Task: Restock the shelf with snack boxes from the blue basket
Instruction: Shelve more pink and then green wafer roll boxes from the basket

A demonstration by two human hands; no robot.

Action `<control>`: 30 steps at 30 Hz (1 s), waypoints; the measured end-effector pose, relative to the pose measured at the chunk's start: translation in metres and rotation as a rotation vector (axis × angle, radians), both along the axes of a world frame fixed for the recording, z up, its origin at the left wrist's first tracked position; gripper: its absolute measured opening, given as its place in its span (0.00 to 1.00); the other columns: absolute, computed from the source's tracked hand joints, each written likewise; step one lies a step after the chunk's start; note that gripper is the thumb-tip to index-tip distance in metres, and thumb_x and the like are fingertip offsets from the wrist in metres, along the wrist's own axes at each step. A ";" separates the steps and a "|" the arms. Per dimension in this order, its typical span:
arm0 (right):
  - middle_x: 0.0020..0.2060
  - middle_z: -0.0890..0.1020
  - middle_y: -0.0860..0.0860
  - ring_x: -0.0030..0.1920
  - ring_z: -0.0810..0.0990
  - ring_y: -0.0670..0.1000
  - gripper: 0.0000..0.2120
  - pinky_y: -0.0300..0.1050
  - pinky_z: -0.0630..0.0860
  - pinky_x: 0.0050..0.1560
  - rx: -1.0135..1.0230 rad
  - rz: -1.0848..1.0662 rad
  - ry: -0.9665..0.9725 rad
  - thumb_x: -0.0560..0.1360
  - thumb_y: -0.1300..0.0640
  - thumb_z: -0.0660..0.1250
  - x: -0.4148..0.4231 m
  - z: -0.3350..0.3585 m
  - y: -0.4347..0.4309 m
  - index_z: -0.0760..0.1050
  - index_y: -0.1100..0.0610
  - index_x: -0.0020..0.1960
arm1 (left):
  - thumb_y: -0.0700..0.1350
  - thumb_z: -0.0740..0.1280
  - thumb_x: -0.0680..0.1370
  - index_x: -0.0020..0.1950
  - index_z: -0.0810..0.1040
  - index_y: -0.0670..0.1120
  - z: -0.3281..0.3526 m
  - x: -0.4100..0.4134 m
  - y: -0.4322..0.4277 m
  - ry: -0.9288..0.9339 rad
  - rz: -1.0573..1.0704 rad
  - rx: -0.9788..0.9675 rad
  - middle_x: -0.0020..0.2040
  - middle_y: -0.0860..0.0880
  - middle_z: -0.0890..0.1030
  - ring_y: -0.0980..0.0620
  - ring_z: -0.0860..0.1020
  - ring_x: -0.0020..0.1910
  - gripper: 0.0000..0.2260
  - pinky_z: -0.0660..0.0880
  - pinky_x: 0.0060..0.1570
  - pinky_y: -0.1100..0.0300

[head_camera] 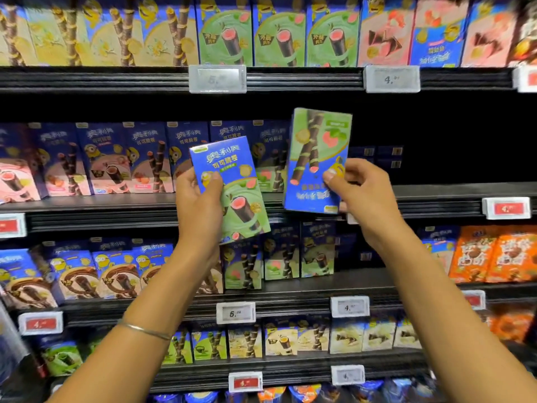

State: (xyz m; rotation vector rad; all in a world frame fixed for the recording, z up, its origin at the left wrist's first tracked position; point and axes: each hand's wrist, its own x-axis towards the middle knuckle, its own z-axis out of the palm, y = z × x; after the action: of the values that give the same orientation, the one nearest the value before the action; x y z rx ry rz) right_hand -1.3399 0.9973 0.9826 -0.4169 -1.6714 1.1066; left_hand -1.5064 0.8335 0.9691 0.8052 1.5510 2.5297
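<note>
Snack box upright, gripped by left hand; inverted box pinched by right hand beside shelf gap.

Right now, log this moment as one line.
left hand: grips first box, logo up | right hand: pinches second box, logo down | both held before shelf, unshelved

Person: 2 arms in view, both bare from hand to frame edge.
Bare left hand and right hand, thumbnails short and plain. 1 item worn: a thin, plain, silver-coloured bangle round the left forearm, sitting well back from the wrist and slanted across the arm. The right forearm is bare along its visible length.
</note>
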 end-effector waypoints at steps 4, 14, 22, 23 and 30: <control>0.50 0.86 0.51 0.48 0.85 0.43 0.13 0.41 0.80 0.41 0.000 -0.164 -0.006 0.78 0.56 0.72 -0.014 0.008 0.051 0.78 0.58 0.61 | 0.43 0.63 0.87 0.69 0.71 0.44 0.016 -0.007 0.007 0.068 -0.001 -0.013 0.54 0.51 0.83 0.62 0.85 0.39 0.11 0.79 0.33 0.65; 0.41 0.76 0.38 0.41 0.76 0.35 0.13 0.30 0.70 0.35 0.128 -0.300 -0.205 0.79 0.53 0.70 -0.048 0.002 0.083 0.75 0.55 0.61 | 0.42 0.67 0.85 0.71 0.72 0.45 0.042 -0.014 0.041 0.144 -0.072 -0.004 0.58 0.48 0.87 0.53 0.88 0.50 0.15 0.83 0.41 0.60; 0.48 0.81 0.50 0.48 0.83 0.49 0.14 0.43 0.78 0.43 0.026 -0.170 -0.077 0.79 0.54 0.70 -0.035 0.016 0.086 0.76 0.54 0.64 | 0.41 0.63 0.87 0.68 0.69 0.48 0.041 -0.025 0.063 0.134 -0.144 -0.024 0.52 0.50 0.86 0.55 0.87 0.44 0.10 0.82 0.38 0.59; 0.48 0.82 0.51 0.48 0.83 0.49 0.16 0.44 0.79 0.45 -0.016 -0.154 -0.016 0.79 0.55 0.71 -0.032 0.019 0.086 0.76 0.55 0.65 | 0.42 0.63 0.87 0.66 0.68 0.47 0.042 -0.027 0.065 0.127 -0.150 -0.029 0.50 0.52 0.86 0.57 0.86 0.42 0.09 0.82 0.37 0.59; 0.54 0.84 0.60 0.44 0.84 0.50 0.23 0.41 0.80 0.40 -0.294 -0.113 0.255 0.73 0.55 0.78 -0.020 0.036 0.090 0.77 0.65 0.62 | 0.46 0.62 0.88 0.65 0.65 0.47 0.039 -0.036 0.085 0.112 -0.187 -0.166 0.59 0.46 0.82 0.46 0.86 0.54 0.09 0.84 0.55 0.41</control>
State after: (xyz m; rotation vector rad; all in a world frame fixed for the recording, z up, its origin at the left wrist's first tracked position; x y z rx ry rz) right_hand -1.3596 1.0872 1.0183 -0.5266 -1.2524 1.2679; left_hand -1.5428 0.9181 1.0082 1.0317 1.6071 2.2283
